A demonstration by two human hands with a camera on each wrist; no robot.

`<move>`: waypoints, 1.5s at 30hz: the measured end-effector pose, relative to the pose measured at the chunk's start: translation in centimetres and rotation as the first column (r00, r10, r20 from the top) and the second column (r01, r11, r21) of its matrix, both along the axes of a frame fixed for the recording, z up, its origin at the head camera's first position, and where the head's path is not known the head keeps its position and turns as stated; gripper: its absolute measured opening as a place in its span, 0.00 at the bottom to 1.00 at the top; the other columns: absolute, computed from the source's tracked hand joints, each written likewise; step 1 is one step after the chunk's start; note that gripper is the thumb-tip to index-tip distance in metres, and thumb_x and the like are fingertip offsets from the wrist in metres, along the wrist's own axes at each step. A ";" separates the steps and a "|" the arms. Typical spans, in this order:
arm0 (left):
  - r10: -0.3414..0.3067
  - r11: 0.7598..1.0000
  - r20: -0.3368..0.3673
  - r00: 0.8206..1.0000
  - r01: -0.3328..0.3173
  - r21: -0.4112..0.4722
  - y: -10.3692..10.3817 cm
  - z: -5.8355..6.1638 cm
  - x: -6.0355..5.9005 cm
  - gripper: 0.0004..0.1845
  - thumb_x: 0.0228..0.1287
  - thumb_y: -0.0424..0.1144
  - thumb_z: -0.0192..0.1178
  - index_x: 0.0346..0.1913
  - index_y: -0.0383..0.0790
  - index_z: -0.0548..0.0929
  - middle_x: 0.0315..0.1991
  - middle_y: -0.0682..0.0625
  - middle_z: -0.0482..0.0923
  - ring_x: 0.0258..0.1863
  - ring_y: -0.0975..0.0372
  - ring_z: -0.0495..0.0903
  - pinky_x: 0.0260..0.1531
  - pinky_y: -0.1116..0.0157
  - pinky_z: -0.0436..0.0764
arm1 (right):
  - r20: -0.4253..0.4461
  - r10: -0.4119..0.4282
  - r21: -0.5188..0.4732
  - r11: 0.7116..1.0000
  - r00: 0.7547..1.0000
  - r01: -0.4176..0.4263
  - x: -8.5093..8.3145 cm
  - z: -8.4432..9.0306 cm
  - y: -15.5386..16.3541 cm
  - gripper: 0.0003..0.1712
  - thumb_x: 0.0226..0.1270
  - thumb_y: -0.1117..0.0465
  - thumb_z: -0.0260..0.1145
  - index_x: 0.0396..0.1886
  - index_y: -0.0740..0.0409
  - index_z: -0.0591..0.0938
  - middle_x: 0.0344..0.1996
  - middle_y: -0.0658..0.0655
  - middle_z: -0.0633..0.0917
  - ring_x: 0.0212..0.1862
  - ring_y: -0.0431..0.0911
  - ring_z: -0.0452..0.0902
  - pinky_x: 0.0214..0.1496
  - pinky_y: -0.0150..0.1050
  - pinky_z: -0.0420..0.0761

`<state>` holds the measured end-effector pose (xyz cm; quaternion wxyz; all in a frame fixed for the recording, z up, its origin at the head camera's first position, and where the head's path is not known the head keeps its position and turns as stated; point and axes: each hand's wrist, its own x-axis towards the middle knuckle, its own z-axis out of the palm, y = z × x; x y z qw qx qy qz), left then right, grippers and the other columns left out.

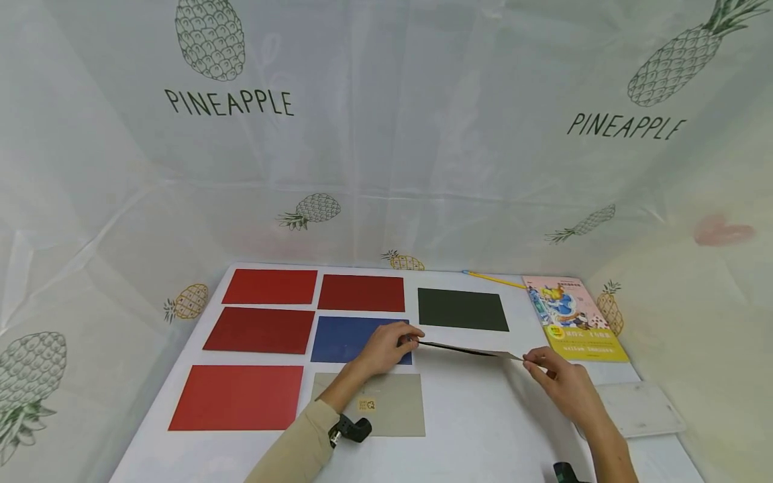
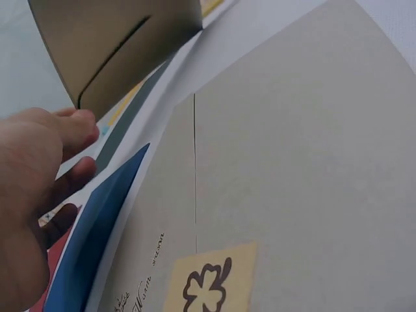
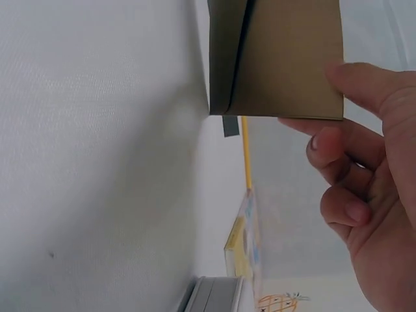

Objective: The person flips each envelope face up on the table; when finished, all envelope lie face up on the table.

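Note:
A brown envelope [image 3: 289,58] with a flap line across it is held up off the table, nearly edge-on in the head view. My left hand [image 1: 386,349] pinches its left end; my right hand [image 1: 564,386] grips the right end between thumb and fingers. Below the left forearm lies a grey envelope [image 1: 401,412] with printed script and a clover sticker [image 2: 207,286]. A blue envelope [image 1: 341,339] lies partly covered by the left hand. Behind the held envelope a dark green envelope [image 1: 464,310] lies flat.
Several red envelopes, one at the front left [image 1: 238,397], lie flat in rows on the white table [image 1: 483,429]. A pink and yellow book [image 1: 570,318] lies at the back right, beside a yellow pencil-like stick [image 1: 498,280]. A pale flat box [image 1: 640,408] is by the right wrist.

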<state>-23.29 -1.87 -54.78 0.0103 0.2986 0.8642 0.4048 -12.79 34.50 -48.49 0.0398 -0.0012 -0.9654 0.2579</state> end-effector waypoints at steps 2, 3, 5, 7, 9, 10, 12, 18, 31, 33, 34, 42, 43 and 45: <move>0.003 1.000 -0.007 1.000 -0.003 0.008 0.0 0.0 0.0 0.13 0.71 0.43 0.63 0.55 0.52 0.86 0.37 0.64 0.80 0.34 0.72 0.76 0.35 0.72 0.76 | -0.008 -0.009 -0.020 1.000 1.000 0.009 0.1 0.1 -0.1 0.12 0.71 0.58 0.67 0.50 0.48 0.78 0.48 0.63 0.88 0.27 0.45 0.70 0.24 0.33 0.68; 0.002 1.000 -0.009 1.000 -0.002 0.014 0.0 0.0 0.0 0.13 0.71 0.43 0.63 0.56 0.52 0.86 0.38 0.64 0.81 0.34 0.72 0.76 0.35 0.72 0.76 | -0.018 -0.016 -0.023 1.000 1.000 0.016 0.1 0.1 -0.1 0.13 0.71 0.59 0.67 0.51 0.49 0.75 0.48 0.64 0.88 0.27 0.45 0.69 0.24 0.33 0.67; 0.001 1.000 -0.010 1.000 -0.001 0.024 0.0 0.1 0.1 0.14 0.72 0.44 0.62 0.57 0.54 0.85 0.39 0.64 0.82 0.34 0.73 0.77 0.35 0.72 0.76 | -0.040 -0.037 -0.033 0.999 0.999 0.036 0.3 0.1 -0.2 0.15 0.72 0.59 0.66 0.51 0.51 0.69 0.45 0.65 0.88 0.25 0.45 0.68 0.23 0.34 0.66; -0.003 0.999 -0.014 1.000 0.003 0.031 0.1 0.2 0.1 0.15 0.72 0.45 0.62 0.60 0.55 0.83 0.40 0.64 0.84 0.34 0.74 0.77 0.33 0.71 0.75 | -0.078 -0.055 -0.039 0.998 0.995 0.052 0.4 0.1 -0.2 0.17 0.73 0.59 0.65 0.50 0.53 0.65 0.39 0.64 0.89 0.23 0.44 0.66 0.21 0.33 0.66; -0.010 0.999 -0.022 1.000 0.011 0.039 0.1 0.4 0.2 0.17 0.72 0.45 0.62 0.61 0.56 0.81 0.40 0.65 0.85 0.33 0.75 0.77 0.31 0.71 0.75 | -0.124 -0.071 -0.027 0.997 0.990 0.068 0.4 0.0 -0.3 0.17 0.73 0.58 0.66 0.48 0.54 0.65 0.35 0.61 0.87 0.22 0.44 0.66 0.20 0.33 0.66; -0.016 0.999 -0.026 1.000 0.017 0.040 0.1 0.4 0.2 0.18 0.72 0.45 0.62 0.62 0.56 0.80 0.39 0.65 0.85 0.32 0.75 0.77 0.31 0.71 0.74 | -0.147 -0.074 -0.015 0.997 0.986 0.073 0.3 -0.1 -0.3 0.16 0.73 0.58 0.66 0.47 0.53 0.66 0.34 0.59 0.86 0.22 0.43 0.65 0.20 0.33 0.66; -0.034 0.999 -0.041 0.999 0.035 0.034 0.2 0.5 0.3 0.20 0.71 0.44 0.63 0.64 0.55 0.78 0.39 0.65 0.85 0.31 0.75 0.77 0.30 0.72 0.74 | -0.181 -0.073 0.022 0.997 0.981 0.078 0.2 -0.4 -0.3 0.14 0.72 0.58 0.67 0.45 0.52 0.69 0.33 0.57 0.84 0.22 0.43 0.66 0.20 0.33 0.66; -0.083 0.996 -0.053 0.995 0.084 0.016 0.2 0.4 0.6 0.33 0.67 0.42 0.67 0.72 0.49 0.68 0.38 0.65 0.85 0.32 0.76 0.78 0.34 0.73 0.76 | -0.126 -0.047 0.086 0.995 0.991 0.058 -0.4 -1.2 -0.2 0.13 0.68 0.57 0.70 0.49 0.51 0.78 0.41 0.54 0.86 0.35 0.48 0.76 0.36 0.42 0.79; -0.099 0.995 -0.019 0.995 0.099 -0.028 0.4 0.4 0.8 0.39 0.65 0.45 0.69 0.75 0.58 0.62 0.46 0.67 0.83 0.35 0.76 0.79 0.36 0.71 0.76 | -0.047 0.043 0.199 0.980 0.998 -0.033 -0.9 -2.9 -0.6 0.34 0.61 0.59 0.75 0.66 0.50 0.73 0.54 0.59 0.75 0.46 0.54 0.77 0.46 0.54 0.82; -0.092 0.996 -0.013 0.996 0.092 -0.012 0.5 0.4 0.8 0.38 0.65 0.44 0.69 0.74 0.60 0.63 0.48 0.66 0.82 0.35 0.75 0.78 0.36 0.70 0.75 | -0.073 0.060 0.203 0.978 0.996 -0.044 -1.0 -2.9 -0.6 0.34 0.60 0.60 0.75 0.66 0.49 0.74 0.54 0.58 0.75 0.46 0.52 0.77 0.46 0.54 0.82; -0.089 0.996 -0.010 0.996 0.089 -0.004 0.6 0.4 0.7 0.38 0.65 0.44 0.69 0.74 0.60 0.63 0.49 0.65 0.81 0.34 0.75 0.78 0.36 0.70 0.75 | -0.084 0.068 0.206 0.977 0.994 -0.050 -1.0 -3.0 -0.6 0.34 0.60 0.61 0.76 0.66 0.49 0.74 0.53 0.57 0.75 0.47 0.52 0.77 0.47 0.54 0.82; -0.074 0.997 -0.012 0.997 0.075 0.017 1.0 0.6 0.4 0.39 0.67 0.44 0.67 0.77 0.56 0.60 0.56 0.59 0.78 0.37 0.72 0.79 0.34 0.70 0.76 | -0.161 0.175 0.240 0.962 0.971 -0.133 -1.5 -2.9 -0.2 0.33 0.57 0.62 0.78 0.63 0.46 0.77 0.51 0.53 0.78 0.50 0.51 0.78 0.49 0.55 0.81; -0.070 0.997 -0.015 0.997 0.070 0.013 1.0 0.7 0.4 0.40 0.68 0.44 0.67 0.78 0.55 0.60 0.56 0.59 0.77 0.38 0.71 0.79 0.34 0.70 0.76 | -0.170 0.187 0.244 0.959 0.968 -0.143 -1.6 -2.9 -0.1 0.33 0.57 0.62 0.78 0.62 0.45 0.78 0.51 0.52 0.78 0.49 0.51 0.78 0.49 0.55 0.82; -0.067 0.998 -0.021 0.998 0.067 0.011 1.1 0.8 0.3 0.39 0.69 0.43 0.66 0.78 0.53 0.59 0.55 0.58 0.76 0.39 0.70 0.78 0.33 0.70 0.75 | -0.177 0.209 0.254 0.954 0.962 -0.161 -1.8 -2.8 -0.1 0.33 0.56 0.62 0.79 0.61 0.44 0.78 0.51 0.51 0.79 0.50 0.50 0.78 0.49 0.55 0.82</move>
